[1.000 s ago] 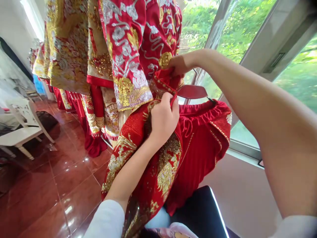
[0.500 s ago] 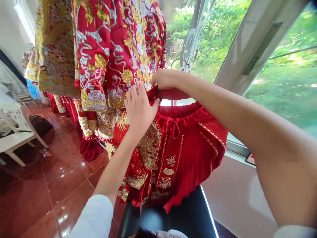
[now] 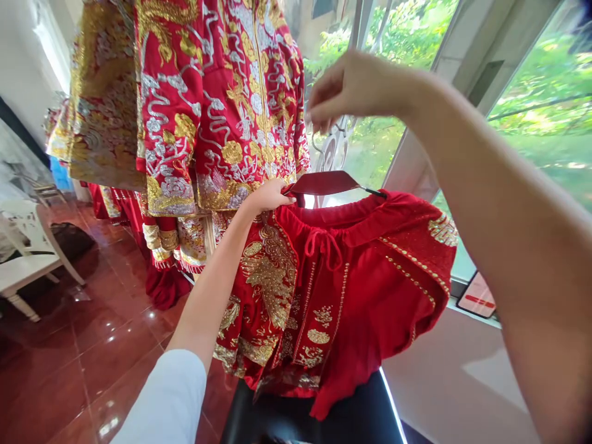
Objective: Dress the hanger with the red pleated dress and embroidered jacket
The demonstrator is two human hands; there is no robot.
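Observation:
A red skirt (image 3: pixel 361 290) with gold embroidery, beaded trim and a tied drawstring hangs spread from a dark red hanger (image 3: pixel 326 183). My left hand (image 3: pixel 271 196) is closed on the skirt's waistband at the hanger's left end, thumb on top. Above the hanger, my right hand (image 3: pixel 345 89) is raised with bent fingers around the top of the metal hook, which they partly hide. The skirt's right side is looped over the hanger's other end. Its lower hem rests over a black seat-like surface (image 3: pixel 259 413).
Embroidered red and gold jackets (image 3: pixel 231 117) hang close behind, at left. A white chair (image 3: pixel 32 246) stands on the glossy red tile floor (image 3: pixel 55 364). To the right are a window (image 3: pixel 550 129) and a phone-like device (image 3: pixel 477 297) on its sill.
My right hand has let go of the waistband and risen to the hanger's hook. My left hand stays at the left end, now with a smaller grip. The skirt hangs wider, further right.

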